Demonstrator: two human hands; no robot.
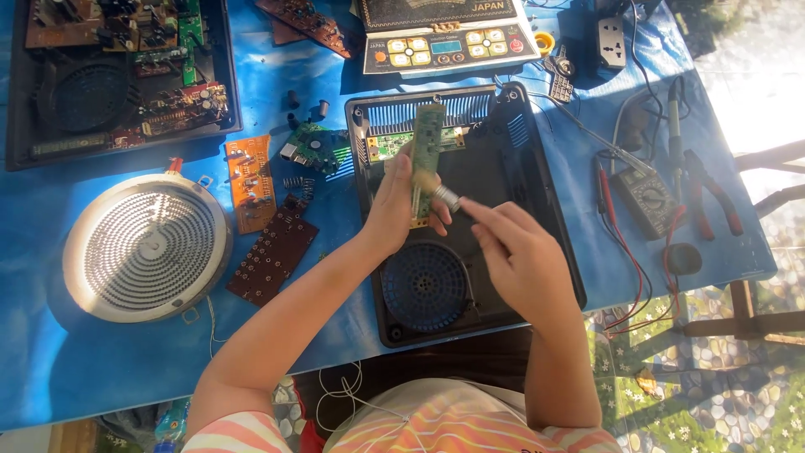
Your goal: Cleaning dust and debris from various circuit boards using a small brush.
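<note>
- The blue table cover runs to its near edge at the bottom left, and the widest bare stretch lies there, below the round coil plate.
- That plate, silver-rimmed with a grey spiral face, is the only one of its kind; it sits near the left edge.
- At top left lies an open black casing with a fan grille and several boards inside, cut off by the upper edge of the view.
- Between plate and middle casing lie three loose boards: an orange one, a dark brown one full of holes, and a small green one.
- The left hand is clamped on a long narrow green circuit board, held upright over the black middle casing, which has a round fan grille at its near end.
- The right hand is closed around a small brush, whose metal collar touches the board's lower part.
- Above, a white control panel bears yellow, orange and red buttons.
- At right, a black multimeter with red and black leads lies beside red-handled pliers, close to the table's right edge.
</note>
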